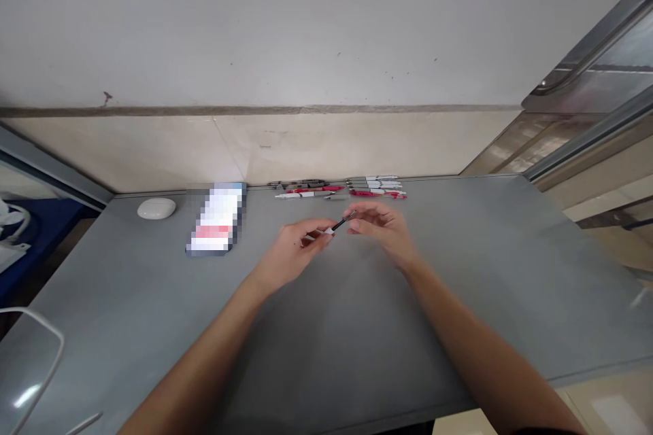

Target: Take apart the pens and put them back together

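A pen (340,223) with a white barrel and a thin black front part is held over the grey table (388,326), tilted up to the right. My left hand (296,248) is closed around its white barrel, which the fingers partly cover. At the other end, the thumb and fingers of my right hand (382,228) pinch near the thin tip; any small part between them is too small to make out. Just beyond my hands lie a group of dark, red and white pens (303,188) and a second group of white and red pens (375,185).
To the left are a phone (217,217) with a blurred screen and a white rounded case (156,209). A white cable (56,353) curves over the table's left front. A wall (326,143) rises behind the table, and metal frames stand at both sides.
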Motion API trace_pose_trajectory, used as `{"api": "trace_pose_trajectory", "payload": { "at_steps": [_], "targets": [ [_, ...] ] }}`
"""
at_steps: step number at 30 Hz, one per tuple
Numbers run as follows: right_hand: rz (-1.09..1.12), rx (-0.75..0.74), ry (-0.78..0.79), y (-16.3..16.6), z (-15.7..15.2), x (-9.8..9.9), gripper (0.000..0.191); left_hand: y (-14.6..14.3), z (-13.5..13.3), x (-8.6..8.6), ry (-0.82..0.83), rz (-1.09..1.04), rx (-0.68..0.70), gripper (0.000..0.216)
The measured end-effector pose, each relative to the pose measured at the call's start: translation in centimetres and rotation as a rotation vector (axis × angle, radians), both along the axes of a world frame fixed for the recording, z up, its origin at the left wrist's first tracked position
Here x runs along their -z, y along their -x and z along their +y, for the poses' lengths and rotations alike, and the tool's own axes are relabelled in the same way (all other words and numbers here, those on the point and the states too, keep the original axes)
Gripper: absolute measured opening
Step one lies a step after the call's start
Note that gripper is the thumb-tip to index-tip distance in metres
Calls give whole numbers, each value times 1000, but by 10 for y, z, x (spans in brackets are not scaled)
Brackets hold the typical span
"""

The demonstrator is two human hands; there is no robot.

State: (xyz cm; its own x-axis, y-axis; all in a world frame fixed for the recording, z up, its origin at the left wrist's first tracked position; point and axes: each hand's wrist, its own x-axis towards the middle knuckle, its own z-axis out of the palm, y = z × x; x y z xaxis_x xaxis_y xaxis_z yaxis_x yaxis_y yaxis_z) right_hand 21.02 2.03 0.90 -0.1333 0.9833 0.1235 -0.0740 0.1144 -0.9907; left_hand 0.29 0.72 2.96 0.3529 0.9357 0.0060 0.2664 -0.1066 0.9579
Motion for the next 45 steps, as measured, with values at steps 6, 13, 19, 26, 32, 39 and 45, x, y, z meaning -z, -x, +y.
{"api": "trace_pose_trajectory", "payload": {
  "at_steps": [6,13,19,26,32,39,45],
  "targets": [
    [97,-28,20,-2,-3,9,14,-3,-6,-5,29,25,7,22],
    [105,-16,-13,3,-7,7,15,0,-9,-7,99,50,-19,22],
    [138,20,-1,8,-9,7,13,-4,-11,-12,115,83,-75,23],
    [86,31,-27,8,-10,5,12,-4,-11,-14,121,164,-57,25],
    [218,75,-32,8,-7,5,12,-4,-11,-16,128,96,26,26],
    [402,181,-59,5,0,-3,12,8,-7,-7,180,-33,105,29],
    [493,245,15,-4,8,-8,10,14,-3,1,380,-304,36,30]
  ]
}}
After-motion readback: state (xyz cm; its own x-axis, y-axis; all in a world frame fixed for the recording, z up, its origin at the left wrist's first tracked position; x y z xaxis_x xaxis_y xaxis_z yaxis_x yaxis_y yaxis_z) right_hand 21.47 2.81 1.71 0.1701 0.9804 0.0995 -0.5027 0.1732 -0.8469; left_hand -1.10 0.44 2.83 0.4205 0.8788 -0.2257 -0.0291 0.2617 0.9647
